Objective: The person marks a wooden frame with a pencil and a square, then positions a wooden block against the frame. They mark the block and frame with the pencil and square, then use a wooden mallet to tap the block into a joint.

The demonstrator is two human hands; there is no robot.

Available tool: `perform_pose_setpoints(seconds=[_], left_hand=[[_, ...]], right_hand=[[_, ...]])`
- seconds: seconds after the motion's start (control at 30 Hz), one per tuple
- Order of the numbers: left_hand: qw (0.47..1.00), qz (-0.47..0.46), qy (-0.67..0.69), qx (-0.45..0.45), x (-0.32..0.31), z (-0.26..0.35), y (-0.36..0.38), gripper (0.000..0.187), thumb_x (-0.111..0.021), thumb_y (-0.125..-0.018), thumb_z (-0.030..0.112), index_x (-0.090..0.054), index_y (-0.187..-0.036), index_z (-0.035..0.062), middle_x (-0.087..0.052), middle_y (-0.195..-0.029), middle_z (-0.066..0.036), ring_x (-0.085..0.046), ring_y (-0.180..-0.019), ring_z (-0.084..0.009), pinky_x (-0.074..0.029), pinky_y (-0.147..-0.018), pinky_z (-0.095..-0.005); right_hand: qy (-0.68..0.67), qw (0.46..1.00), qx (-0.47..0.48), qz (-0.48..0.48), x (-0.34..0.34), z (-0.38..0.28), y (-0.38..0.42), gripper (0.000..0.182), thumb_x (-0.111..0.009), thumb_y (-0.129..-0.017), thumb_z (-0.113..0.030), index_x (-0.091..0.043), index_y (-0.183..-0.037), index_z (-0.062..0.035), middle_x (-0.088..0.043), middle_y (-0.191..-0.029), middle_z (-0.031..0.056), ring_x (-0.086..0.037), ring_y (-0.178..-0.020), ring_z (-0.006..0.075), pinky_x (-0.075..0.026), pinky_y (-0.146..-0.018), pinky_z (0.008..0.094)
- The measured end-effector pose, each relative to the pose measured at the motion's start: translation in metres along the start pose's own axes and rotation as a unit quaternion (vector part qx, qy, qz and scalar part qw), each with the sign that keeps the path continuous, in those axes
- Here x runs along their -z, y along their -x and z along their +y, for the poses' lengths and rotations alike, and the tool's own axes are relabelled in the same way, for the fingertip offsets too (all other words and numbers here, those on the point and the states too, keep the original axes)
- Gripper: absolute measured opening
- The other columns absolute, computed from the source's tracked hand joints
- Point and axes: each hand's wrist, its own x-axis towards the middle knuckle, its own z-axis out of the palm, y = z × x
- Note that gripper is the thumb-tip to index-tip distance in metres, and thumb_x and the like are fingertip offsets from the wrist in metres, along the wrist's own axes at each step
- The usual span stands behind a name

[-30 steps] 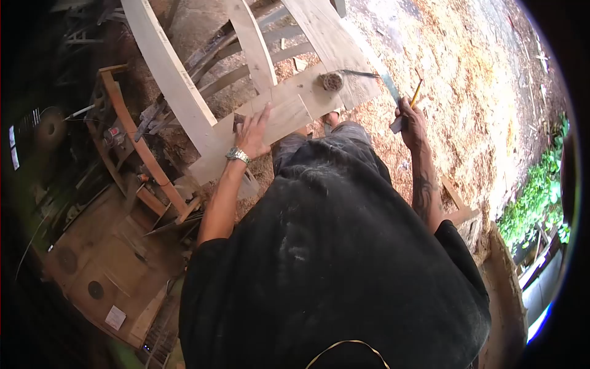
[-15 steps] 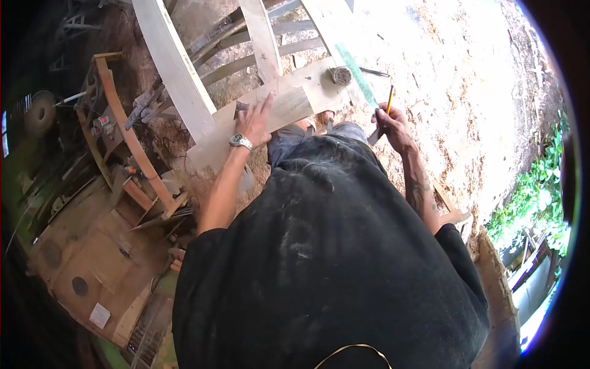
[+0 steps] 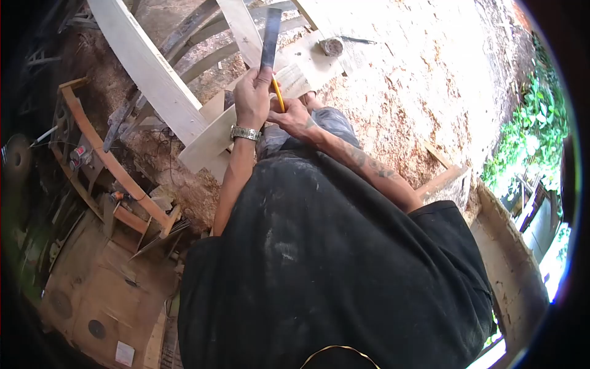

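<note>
My left hand (image 3: pixel 252 98), with a metal watch on the wrist, is closed around the lower end of a flat ruler-like strip (image 3: pixel 270 38). The strip looks dark grey and points up and away from me. Beside it my right hand (image 3: pixel 295 117) is closed, with a yellow pencil (image 3: pixel 278 95) standing up from its fingers. Both hands nearly meet, and the strip's lower end is hidden there. Below them lies a pale wooden board (image 3: pixel 206 138) across my lap; the hands cover part of it.
A round roll (image 3: pixel 332 47) rests on the far part of the boards, with a thin black tool (image 3: pixel 358 40) beside it. Long curved timbers (image 3: pixel 144 61) stretch ahead. To the left stands an orange-brown wooden frame (image 3: pixel 114 160). Wood shavings (image 3: pixel 393 104) cover the ground.
My left hand has lifted off the board and now grips the strip. My right hand has moved left to meet it, still holding the pencil. The strip has swung left and the view has shifted.
</note>
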Motion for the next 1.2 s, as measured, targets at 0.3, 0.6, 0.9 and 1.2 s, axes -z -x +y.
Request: perform_pose_setpoints(seconds=[0.3,0.6,0.9,1.2], left_hand=[[0.939,0.029,-0.327,-0.106,0.006,-0.061,0.022,0.048,-0.066,-0.097,0.05,-0.073,-0.094,0.0027,-0.07,-0.081,-0.019,-0.068,-0.073,-0.0362,-0.052,-0.067,-0.0432],[0.907,0.073,-0.388,-0.145,0.012,-0.067,0.017,0.029,-0.071,-0.093,0.035,-0.078,-0.105,0.0102,-0.069,-0.091,-0.015,-0.067,-0.085,-0.0386,-0.051,-0.074,-0.0473],[0.909,0.126,-0.349,-0.189,0.016,-0.097,0.014,0.025,-0.081,-0.085,0.026,-0.08,-0.106,0.0136,-0.066,-0.087,-0.009,-0.064,-0.082,-0.0289,-0.05,-0.077,-0.0417],[0.899,0.146,-0.365,-0.194,0.009,-0.103,0.017,0.022,-0.082,-0.083,0.024,-0.082,-0.104,0.0168,-0.064,-0.09,-0.006,-0.06,-0.086,-0.029,-0.05,-0.078,-0.0435]], right_hand=[[-0.007,0.985,-0.028,0.168,0.065,0.049,0.05,0.039,-0.064,-0.102,-0.038,-0.079,-0.096,-0.0033,-0.062,-0.073,-0.0014,-0.054,-0.068,0.0094,-0.044,-0.062,0.0278],[0.063,0.952,0.02,0.299,0.107,0.05,0.011,0.036,-0.07,-0.098,-0.034,-0.077,-0.114,-0.003,-0.07,-0.083,0.0046,-0.059,-0.077,0.0104,-0.049,-0.071,0.0299],[-0.066,0.955,0.06,0.283,0.074,0.071,-0.047,0.023,-0.072,-0.096,-0.015,-0.077,-0.112,-0.0002,-0.075,-0.093,0.0051,-0.066,-0.083,0.0096,-0.051,-0.076,0.0248],[0.032,0.942,0.091,0.323,0.071,0.064,-0.038,0.026,-0.069,-0.094,-0.022,-0.078,-0.108,-0.0027,-0.075,-0.085,0.0058,-0.065,-0.078,0.0113,-0.05,-0.072,0.0273]])
